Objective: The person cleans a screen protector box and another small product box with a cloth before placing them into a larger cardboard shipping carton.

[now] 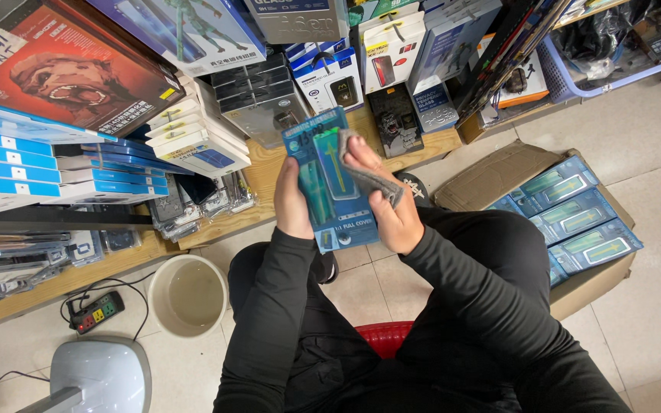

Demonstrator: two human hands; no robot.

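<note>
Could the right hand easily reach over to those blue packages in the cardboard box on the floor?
Probably yes. The cardboard box sits open beside the person's right leg, its blue packages lying uncovered on top, with nothing between. But the right hand is pressing a grey cloth onto the held blue package.

blue package: left edge under left hand, middle behind grey cloth | cardboard box: near-left side behind knee | grey appliance: cut by near edge

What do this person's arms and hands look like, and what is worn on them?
Both arms are in long, close-fitting black sleeves reaching the wrists. The left hand and right hand are bare: no gloves, and no rings or watch visible.
</note>
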